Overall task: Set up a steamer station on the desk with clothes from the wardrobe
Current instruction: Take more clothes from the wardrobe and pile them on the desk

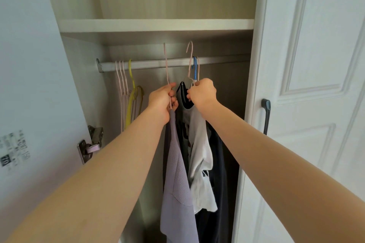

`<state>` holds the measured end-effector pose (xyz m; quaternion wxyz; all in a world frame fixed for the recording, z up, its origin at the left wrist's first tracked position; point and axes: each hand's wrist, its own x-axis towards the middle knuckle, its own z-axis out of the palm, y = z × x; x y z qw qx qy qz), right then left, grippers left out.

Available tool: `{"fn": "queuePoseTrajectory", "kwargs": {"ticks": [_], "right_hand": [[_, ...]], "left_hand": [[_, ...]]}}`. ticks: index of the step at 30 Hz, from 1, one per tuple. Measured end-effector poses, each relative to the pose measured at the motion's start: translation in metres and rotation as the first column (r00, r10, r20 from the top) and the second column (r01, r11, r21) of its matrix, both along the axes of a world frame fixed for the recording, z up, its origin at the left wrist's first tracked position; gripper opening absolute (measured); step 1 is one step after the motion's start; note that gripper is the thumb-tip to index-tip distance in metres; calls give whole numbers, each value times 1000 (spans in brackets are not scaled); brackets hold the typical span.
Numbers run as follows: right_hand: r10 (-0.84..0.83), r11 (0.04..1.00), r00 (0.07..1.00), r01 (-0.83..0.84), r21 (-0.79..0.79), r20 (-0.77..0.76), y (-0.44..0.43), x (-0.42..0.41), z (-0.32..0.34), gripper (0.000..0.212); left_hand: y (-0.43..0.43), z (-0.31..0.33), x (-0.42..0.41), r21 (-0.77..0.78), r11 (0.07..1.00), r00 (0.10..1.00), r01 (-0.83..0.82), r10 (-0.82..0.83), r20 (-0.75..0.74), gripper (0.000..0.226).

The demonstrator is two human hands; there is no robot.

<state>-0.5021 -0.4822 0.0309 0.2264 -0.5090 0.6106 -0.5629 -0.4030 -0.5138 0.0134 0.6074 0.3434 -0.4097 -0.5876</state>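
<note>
Inside the open wardrobe a metal rail runs left to right. My left hand grips the neck of a pink hanger whose hook is lifted above the rail; a lilac knitted top hangs from it. My right hand grips a second pink hanger, its hook also above the rail, carrying a white and black garment. A blue hanger stays hooked on the rail behind my right hand, with dark clothes below.
Several empty pink hangers and a yellow hanger hang at the rail's left end. A shelf sits just above the rail. The left door stands open; the right door with its dark handle is close by.
</note>
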Motion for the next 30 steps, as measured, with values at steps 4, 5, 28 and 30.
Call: {"fn": "queuePoseTrajectory", "kwargs": {"ticks": [4,5,28,30], "right_hand": [[-1,1000,997,-1,20,81,25,2,-6,27],[-6,1000,996,3,29,93,33,3,-8,28],[-88,994,987,96,47,-135,278,76,-96,35],[-108,991,982,118,56,-153,300,82,-99,35]], "left_hand": [[24,-13,12,42,997,997,-70,72,-35,25],[32,-16,15,50,996,995,-76,79,-60,23],[288,-101,72,-100,968,933,-231,249,259,23],[307,-106,78,-127,964,920,-235,263,290,24]]}}
